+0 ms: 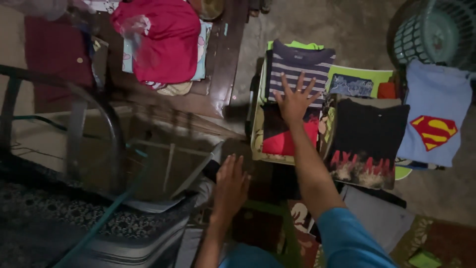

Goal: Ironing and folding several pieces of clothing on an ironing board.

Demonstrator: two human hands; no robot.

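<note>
My right hand (pixel 295 101) is stretched forward with fingers spread, lying flat on a folded dark striped shirt (pixel 297 64) that tops a stack of folded clothes. Under it a red and black garment (pixel 280 136) shows. My left hand (pixel 229 188) hovers lower down, open and flat, above dark fabric near my lap, holding nothing. To the right lies a folded black shirt with a red and white print (pixel 364 141), and beyond it a pale blue shirt with a red and yellow emblem (pixel 436 116).
A green plastic laundry basket (pixel 436 30) stands at the top right. A red bundle (pixel 163 39) rests on a wooden surface at the top left. A dark metal frame (pixel 94 129) and a patterned mat (pixel 49 213) fill the left side. More folded cloth (pixel 379 218) lies near my right arm.
</note>
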